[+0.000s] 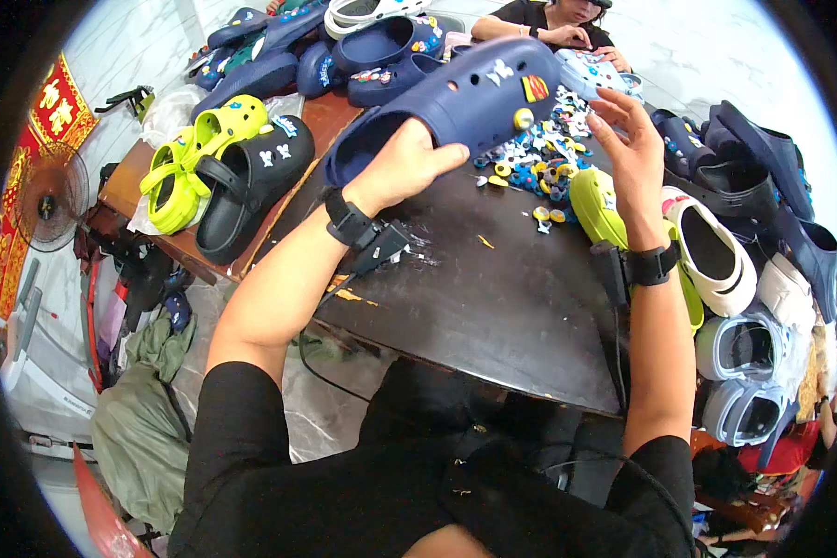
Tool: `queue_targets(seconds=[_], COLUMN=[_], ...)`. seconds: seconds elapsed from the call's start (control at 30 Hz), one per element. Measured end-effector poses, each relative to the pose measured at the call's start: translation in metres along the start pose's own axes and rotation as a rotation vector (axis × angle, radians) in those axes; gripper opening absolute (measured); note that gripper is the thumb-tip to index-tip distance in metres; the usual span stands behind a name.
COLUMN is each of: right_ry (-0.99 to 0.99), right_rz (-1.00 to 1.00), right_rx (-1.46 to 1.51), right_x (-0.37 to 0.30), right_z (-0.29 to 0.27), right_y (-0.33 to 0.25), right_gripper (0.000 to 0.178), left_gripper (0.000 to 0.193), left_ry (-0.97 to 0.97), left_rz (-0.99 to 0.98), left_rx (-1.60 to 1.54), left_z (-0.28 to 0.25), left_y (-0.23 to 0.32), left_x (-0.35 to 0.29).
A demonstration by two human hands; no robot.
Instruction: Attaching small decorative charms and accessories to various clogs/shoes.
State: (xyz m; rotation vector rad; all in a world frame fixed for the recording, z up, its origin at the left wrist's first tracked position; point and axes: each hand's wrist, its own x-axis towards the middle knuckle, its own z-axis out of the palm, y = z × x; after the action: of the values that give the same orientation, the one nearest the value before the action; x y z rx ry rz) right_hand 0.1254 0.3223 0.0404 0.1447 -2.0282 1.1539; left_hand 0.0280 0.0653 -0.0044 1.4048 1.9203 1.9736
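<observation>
My left hand [402, 169] is closed on a navy blue clog [437, 98], its fingers inside the foot opening and its thumb along the outside. The clog is lifted over the table, toe toward the right. On its upper sit a white charm [499, 71], a red and yellow charm [536, 88] and a round yellow charm [523, 118]. To the right of the toe, my right hand [634, 149] is raised with its fingers apart and nothing in them. A heap of small colourful shoe charms [544, 166] lies on the table between my hands.
The dark table [465, 298] has a worn front edge. Lime green clogs [237, 121] and a black clog [251, 186] stand on the left, navy clogs [386, 46] behind. White clogs [711, 251] and several others line the right. Across the table sits another person [521, 19].
</observation>
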Motion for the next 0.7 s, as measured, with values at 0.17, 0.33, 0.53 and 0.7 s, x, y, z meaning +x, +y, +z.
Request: queue_targets(seconds=[0.17,0.33,0.53,0.7], right_ry=[-0.22,-0.516,-0.638,-0.696], right_rz=[0.034,0.015,-0.382,-0.391], right_rx=[-0.137,-0.421,-0.624,-0.93], right_x=[0.0,-0.012,-0.027,-0.05], right_z=[-0.004,0.015,0.02,0.047], right_y=[0.017,0.009,0.009,0.016], right_gripper=[0.016,0.014,0.027,0.027], left_gripper=[0.059,0.057,0.059,0.039], left_ry=[0.142,0.167,0.141,0.222], left_rz=[-0.014,0.025,0.038,-0.259], left_rx=[-0.033,0.012,0.146,0.446], left_z=[-0.008,-0.014,-0.005,0.01], left_y=[-0.007,-0.015,-0.013,0.004], left_x=[0.005,0.003,0.006,0.0])
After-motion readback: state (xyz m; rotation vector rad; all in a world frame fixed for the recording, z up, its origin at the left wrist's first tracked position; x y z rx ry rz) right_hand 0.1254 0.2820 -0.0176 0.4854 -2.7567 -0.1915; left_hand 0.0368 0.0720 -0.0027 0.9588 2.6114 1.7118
